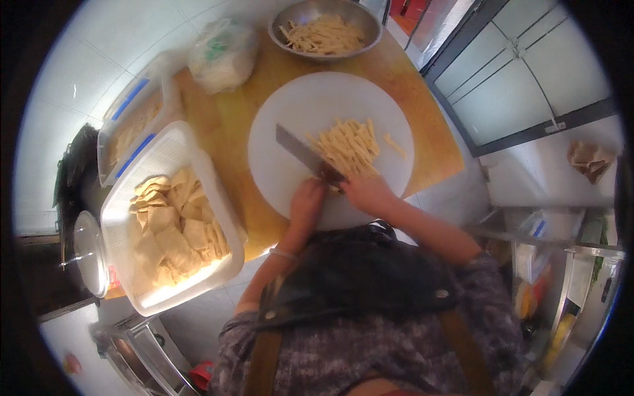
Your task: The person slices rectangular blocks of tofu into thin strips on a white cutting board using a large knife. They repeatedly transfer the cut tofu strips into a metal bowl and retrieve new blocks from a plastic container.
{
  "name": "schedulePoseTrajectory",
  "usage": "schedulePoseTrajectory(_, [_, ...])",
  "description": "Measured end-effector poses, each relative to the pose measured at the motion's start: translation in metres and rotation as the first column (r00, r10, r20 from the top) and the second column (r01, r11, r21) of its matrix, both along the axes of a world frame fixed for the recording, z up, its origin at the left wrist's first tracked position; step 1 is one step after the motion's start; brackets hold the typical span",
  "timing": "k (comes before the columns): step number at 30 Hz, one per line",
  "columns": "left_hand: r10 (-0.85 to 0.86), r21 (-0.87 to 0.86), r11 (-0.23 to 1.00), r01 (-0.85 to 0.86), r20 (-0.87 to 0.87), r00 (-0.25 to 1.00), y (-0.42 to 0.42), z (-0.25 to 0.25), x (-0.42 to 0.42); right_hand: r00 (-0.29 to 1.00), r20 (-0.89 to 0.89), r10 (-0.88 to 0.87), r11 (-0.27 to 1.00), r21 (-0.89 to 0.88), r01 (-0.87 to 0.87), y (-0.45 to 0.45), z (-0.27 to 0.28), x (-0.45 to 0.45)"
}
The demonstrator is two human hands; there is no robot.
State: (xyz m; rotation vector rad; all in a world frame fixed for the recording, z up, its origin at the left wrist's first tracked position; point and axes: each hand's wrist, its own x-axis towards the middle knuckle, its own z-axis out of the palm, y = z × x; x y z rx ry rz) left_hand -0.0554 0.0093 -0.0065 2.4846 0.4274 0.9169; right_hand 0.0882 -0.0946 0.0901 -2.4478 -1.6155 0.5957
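A round white cutting board point(277, 168) lies on the wooden table before me. My right hand point(364, 190) is closed around the handle of a cleaver point(299, 146), whose broad blade points up and left across the board. Close beside the handle, my left hand point(307, 200) rests low on the board, at a small pale-yellow piece mostly hidden by the hands and the cleaver; whether it grips the piece is unclear. A pile of pale-yellow food strips point(349, 143) lies just beyond the cleaver, and a few loose strips point(395, 146) lie to its right.
Left of the board, a white plastic basket point(235, 250) holds folded pale-yellow sheets. Behind it stands a clear container with blue clips point(131, 99). A metal bowl point(374, 42) of strips and a filled plastic bag point(223, 59) sit at the table's far side point(267, 64).
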Motion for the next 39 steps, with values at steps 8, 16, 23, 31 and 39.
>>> schedulePoseTrajectory(8, [0.093,0.002,0.996,-0.093,-0.102,0.99,0.009,0.005,-0.012,0.996,-0.021,0.083,0.983,-0.163,-0.085,-0.019,0.057,-0.006])
schedulePoseTrajectory(16, [0.078,0.053,0.996,-0.072,-0.114,0.99,0.009,-0.01,-0.01,0.993,-0.12,-0.009,1.0,-0.016,0.007,0.001,0.0,-0.013])
schedulePoseTrajectory(23, [0.381,-0.93,-0.111,0.35,0.285,0.879,0.034,0.012,-0.004,0.385,-0.881,-0.276,0.919,-0.125,0.374,-0.007,0.036,0.035])
schedulePoseTrajectory(31, [0.492,-0.595,-0.558,0.578,0.324,0.808,0.0,0.074,0.028,-0.087,-0.977,-0.193,0.839,-0.21,0.501,-0.016,-0.003,0.042])
schedulePoseTrajectory(39, [0.503,-0.978,0.197,0.072,0.163,0.849,-0.006,0.005,0.014,0.077,-0.874,-0.48,0.561,-0.237,0.793,-0.137,-0.015,0.164])
